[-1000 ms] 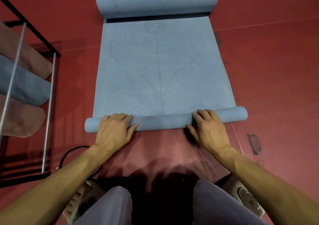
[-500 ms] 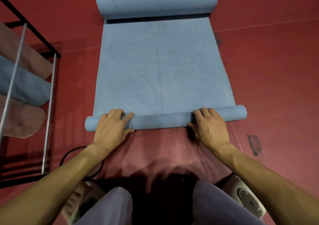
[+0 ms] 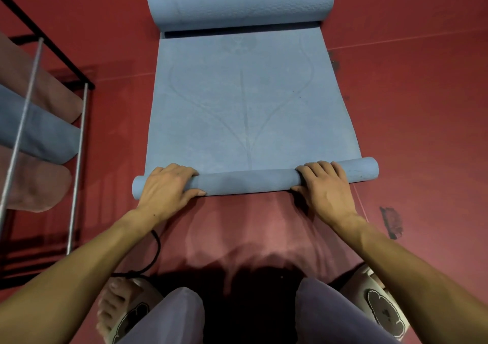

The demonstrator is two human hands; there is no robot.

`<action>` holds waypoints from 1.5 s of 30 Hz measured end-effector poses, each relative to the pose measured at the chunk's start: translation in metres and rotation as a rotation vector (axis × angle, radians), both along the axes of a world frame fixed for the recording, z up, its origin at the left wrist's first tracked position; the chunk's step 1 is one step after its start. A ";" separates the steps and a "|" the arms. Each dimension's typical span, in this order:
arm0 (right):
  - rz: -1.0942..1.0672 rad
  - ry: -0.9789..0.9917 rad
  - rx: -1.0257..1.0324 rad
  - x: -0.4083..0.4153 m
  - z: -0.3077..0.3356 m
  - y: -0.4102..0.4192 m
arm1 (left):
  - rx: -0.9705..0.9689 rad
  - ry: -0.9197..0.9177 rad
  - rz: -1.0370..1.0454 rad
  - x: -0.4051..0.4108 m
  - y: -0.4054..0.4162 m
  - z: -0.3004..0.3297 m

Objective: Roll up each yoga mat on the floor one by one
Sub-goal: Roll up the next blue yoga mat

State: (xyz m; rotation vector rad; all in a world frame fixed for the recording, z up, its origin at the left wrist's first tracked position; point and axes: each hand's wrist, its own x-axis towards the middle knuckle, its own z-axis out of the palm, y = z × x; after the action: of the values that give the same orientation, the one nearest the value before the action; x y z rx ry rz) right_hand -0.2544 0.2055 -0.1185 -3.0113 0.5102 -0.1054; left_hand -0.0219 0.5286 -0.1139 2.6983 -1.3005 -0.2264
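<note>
Rack: metal rack (image 3: 76, 143) at nine o'clock, holding rolled mats (image 3: 39, 129) in pink and blue.
Left hand: left hand (image 3: 165, 188) at the seven o'clock end of the small roll (image 3: 248, 182), fingers curled over its top, thumb under the near edge.
Mat: blue yoga mat (image 3: 245, 100) lies flat on the red floor (image 3: 409, 106) through the centre; its far end at twelve o'clock is curled into a thick roll (image 3: 237, 0).
Right hand: right hand (image 3: 326, 185) grips the small roll towards four o'clock, fingers curled over, thumb below.
Progress: only a thin roll is formed at the near edge; most of the mat is left to wind, so the job looks barely begun.
Other mats: none unrolled in view; cannot tell how many are left.
</note>
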 end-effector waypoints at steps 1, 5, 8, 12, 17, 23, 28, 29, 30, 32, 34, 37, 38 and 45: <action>0.004 0.009 0.004 -0.001 0.001 -0.001 | 0.027 0.022 -0.008 0.003 -0.001 0.001; 0.009 0.085 0.059 -0.005 0.009 -0.004 | 0.109 0.118 -0.041 0.007 -0.001 0.009; 0.017 0.201 0.096 -0.011 0.016 -0.003 | 0.186 0.204 -0.059 0.005 0.002 0.011; 0.035 0.347 0.136 -0.015 0.025 0.001 | 0.260 0.314 -0.033 0.002 0.009 0.008; -0.019 0.450 0.194 0.003 0.037 0.003 | 0.292 0.295 0.004 -0.001 0.002 0.012; -0.055 0.425 0.250 0.001 0.038 0.003 | 0.097 0.325 0.084 -0.009 0.013 0.004; -0.070 0.214 0.206 -0.006 0.026 0.010 | -0.130 0.257 0.012 -0.018 0.014 -0.001; -0.072 0.204 0.170 -0.006 0.024 0.012 | -0.143 0.261 -0.004 -0.020 0.014 0.000; -0.075 0.201 0.149 -0.006 0.022 0.012 | -0.146 0.258 -0.022 -0.021 0.014 -0.001; -0.071 0.180 0.130 -0.006 0.020 0.012 | -0.150 0.228 -0.035 -0.023 0.015 -0.004; -0.067 0.113 0.122 -0.006 0.016 0.013 | -0.157 0.193 0.005 -0.024 0.014 -0.004; -0.079 0.039 0.119 -0.007 0.010 0.016 | -0.133 0.141 0.046 -0.025 0.010 -0.003; -0.086 0.036 0.121 -0.006 0.010 0.016 | -0.117 0.128 0.046 -0.026 0.009 -0.002; -0.111 0.122 0.082 -0.004 0.017 0.026 | -0.069 0.096 0.039 -0.044 0.006 0.018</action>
State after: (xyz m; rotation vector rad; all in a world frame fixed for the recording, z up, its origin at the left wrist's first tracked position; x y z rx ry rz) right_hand -0.2585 0.2318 -0.1012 -2.9214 0.6755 0.0912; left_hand -0.0656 0.5346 -0.0961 2.6179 -1.2053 -0.2973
